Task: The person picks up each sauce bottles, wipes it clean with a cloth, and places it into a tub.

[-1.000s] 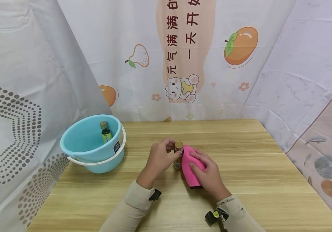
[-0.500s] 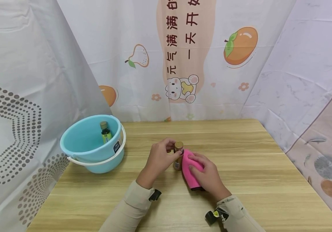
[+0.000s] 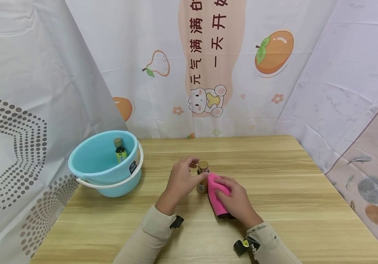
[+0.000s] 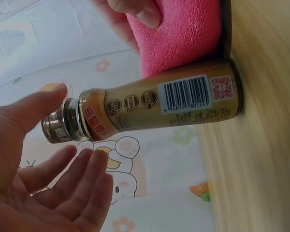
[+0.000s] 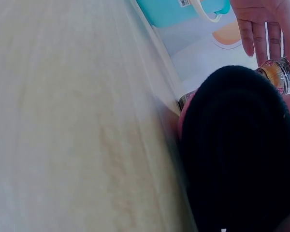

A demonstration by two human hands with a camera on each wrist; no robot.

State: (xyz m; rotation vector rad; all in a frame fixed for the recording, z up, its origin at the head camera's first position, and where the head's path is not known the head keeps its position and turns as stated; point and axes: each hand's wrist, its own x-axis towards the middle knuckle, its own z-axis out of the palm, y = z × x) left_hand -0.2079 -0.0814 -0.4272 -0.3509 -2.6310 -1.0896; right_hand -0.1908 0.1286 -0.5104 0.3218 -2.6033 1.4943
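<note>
A small glass bottle (image 3: pixel 202 187) with a gold cap stands upright on the table, its barcode label facing the left wrist camera. My left hand (image 3: pixel 183 179) is around the bottle's neck, thumb and fingers spread apart, with the thumb beside the cap in the left wrist view. A pink fuzzy cleaning pad (image 4: pixel 183 38) leans against the bottle's right side. My right hand (image 3: pixel 236 200) grips this pad, thumb on its near face. In the right wrist view the pad's black end (image 5: pixel 237 140) fills much of the picture and covers most of the bottle.
A light blue bucket (image 3: pixel 101 183) with a white handle stands at the table's left. Inside it is another bottle (image 3: pixel 120 151) with a yellow-green label. The wooden table (image 3: pixel 308 205) meets a printed curtain (image 3: pixel 162 95) at the back.
My left fingers have loosened and moved slightly apart from the bottle's neck. The pink pad has slid down along the bottle and is squeezed narrower in my right hand.
</note>
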